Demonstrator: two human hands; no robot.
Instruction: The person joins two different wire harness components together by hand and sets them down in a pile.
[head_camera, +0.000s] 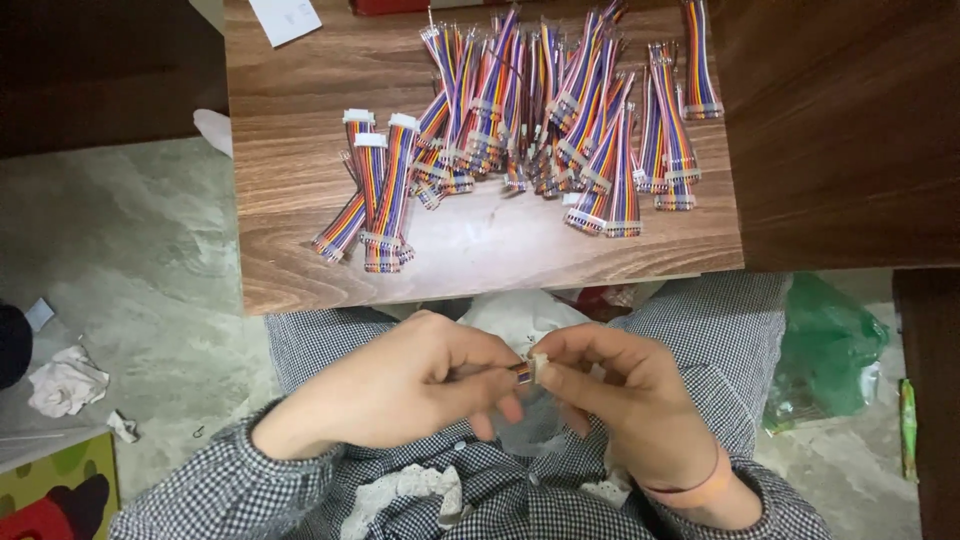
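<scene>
Ribbon cable (519, 371) end meets its white connector (539, 364): our left hand (400, 385) pinches the cable, our right hand (625, 395) the connector, below the tabletop's (300, 270) near edge; seating looks underway, needing straight alignment.

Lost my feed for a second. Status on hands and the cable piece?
Left hand pinching striped ribbon cable end. Right hand pinching white connector against it. Cable bundles on wooden board, apart from both hands. Nothing between them.
</scene>
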